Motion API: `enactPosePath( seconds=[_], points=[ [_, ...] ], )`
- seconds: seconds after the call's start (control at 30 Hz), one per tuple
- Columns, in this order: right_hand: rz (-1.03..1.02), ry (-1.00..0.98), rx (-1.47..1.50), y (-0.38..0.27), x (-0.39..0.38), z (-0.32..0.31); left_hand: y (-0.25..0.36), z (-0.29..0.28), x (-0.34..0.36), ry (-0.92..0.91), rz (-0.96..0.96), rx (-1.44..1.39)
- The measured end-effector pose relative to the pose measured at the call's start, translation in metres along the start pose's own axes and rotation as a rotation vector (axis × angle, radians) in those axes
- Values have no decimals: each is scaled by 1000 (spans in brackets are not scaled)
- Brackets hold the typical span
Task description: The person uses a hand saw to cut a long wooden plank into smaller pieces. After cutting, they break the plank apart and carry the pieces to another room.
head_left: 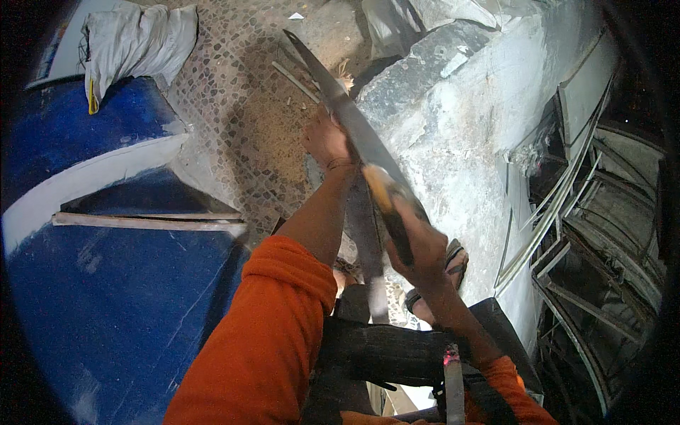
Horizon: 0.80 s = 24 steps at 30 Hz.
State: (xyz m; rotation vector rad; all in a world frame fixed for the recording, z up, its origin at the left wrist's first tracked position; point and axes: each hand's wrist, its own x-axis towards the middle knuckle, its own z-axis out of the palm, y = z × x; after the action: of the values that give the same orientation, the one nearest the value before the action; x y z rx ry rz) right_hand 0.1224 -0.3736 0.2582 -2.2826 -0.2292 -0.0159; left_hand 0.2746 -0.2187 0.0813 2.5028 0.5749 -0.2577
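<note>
Right hand [423,244] grips the blade's [347,113] handle [388,212]; left hand [326,140], half hidden behind it, grip unclear.

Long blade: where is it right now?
In the head view, the long blade runs diagonally up-left from centre frame, its handle gripped by the right hand, the left hand against its middle, over the pebbled floor beside the grey wall.

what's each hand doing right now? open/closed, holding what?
Left hand: closed around a piece of wood, steadying it beside the blade.
Right hand: closed on the handle of a long handsaw.
</note>
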Motion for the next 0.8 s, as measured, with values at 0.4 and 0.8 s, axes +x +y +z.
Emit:
enactPosePath(
  seconds=[0.4, 0.8],
  points=[
    [140, -125, -95, -26, 26, -35, 6, -11, -2, 91, 67, -14],
    [366, -228, -79, -34, 42, -46, 7, -15, -1, 149, -32, -57]
  ],
)
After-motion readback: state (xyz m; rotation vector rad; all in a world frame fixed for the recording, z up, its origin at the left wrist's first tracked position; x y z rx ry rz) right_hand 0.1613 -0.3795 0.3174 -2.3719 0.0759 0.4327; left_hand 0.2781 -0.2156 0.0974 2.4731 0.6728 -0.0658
